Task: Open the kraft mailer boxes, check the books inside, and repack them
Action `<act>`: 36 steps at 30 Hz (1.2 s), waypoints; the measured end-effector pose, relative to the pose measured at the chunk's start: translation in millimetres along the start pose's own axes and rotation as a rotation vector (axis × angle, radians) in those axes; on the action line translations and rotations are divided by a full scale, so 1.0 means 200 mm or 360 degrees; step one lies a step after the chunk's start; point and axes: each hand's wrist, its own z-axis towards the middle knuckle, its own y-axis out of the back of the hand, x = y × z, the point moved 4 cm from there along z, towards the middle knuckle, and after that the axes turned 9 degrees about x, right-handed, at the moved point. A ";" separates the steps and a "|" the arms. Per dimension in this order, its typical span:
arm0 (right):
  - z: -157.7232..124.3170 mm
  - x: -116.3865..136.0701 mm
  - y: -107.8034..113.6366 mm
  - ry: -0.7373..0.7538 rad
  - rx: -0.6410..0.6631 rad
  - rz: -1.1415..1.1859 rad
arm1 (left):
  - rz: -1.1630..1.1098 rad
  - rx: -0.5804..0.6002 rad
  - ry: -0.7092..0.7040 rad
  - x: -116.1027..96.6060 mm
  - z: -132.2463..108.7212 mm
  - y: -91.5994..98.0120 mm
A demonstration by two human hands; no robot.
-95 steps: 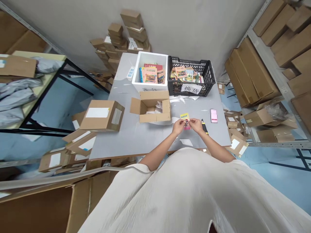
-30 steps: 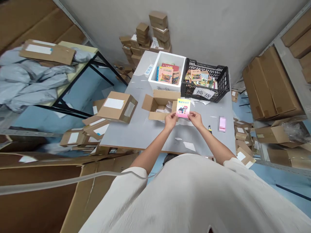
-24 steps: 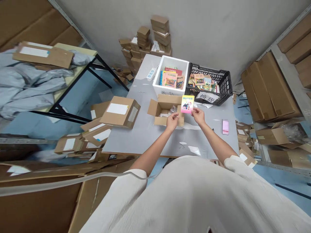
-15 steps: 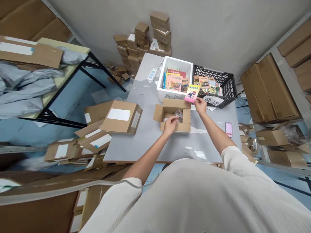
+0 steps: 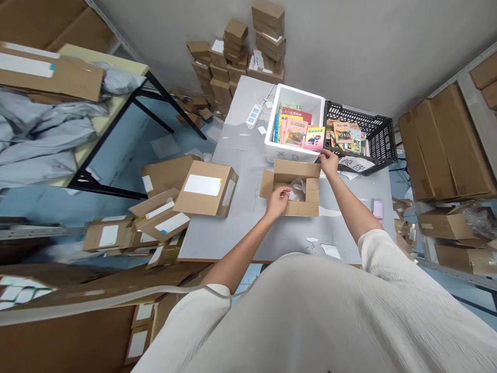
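Note:
My right hand (image 5: pixel 329 161) is closed at the lower right corner of a yellow and pink booklet (image 5: pixel 314 138), by the front right corner of a white foam box (image 5: pixel 297 153). The booklet leans over other booklets in that box. On the table, a small open carton (image 5: pixel 303 208) stands with its flaps out. My left hand (image 5: pixel 278 202) reaches over its near left edge, fingers pinched inside. Crumpled clear plastic (image 5: pixel 298 188) lies in the carton beside these fingertips. Whatever the left fingers grip is hidden.
A black plastic crate (image 5: pixel 375 147) with booklets adjoins the foam box. To the left on the grey table (image 5: pixel 221 233) sits a closed carton (image 5: pixel 204 187). A phone (image 5: pixel 377 211), a power strip (image 5: pixel 253 116) and paper scraps lie about. Boxes are piled against the wall and around the floor.
My right hand has carried the booklet slightly away from me and left, over the foam box's contents. My left hand stays in the carton. The whole view has shifted.

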 end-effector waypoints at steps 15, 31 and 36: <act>0.03 0.04 -0.11 0.0026 0.0314 0.0055 | 0.0104 0.0031 -0.0087 -0.01 -0.02 0.05; -0.34 -0.04 0.05 -0.0091 0.0040 0.0003 | 0.0723 -0.0215 -0.0260 -0.14 -0.06 0.14; -0.48 -0.16 0.05 -0.0300 0.0104 0.0097 | 0.0798 -0.0589 0.0122 -0.09 -0.12 0.26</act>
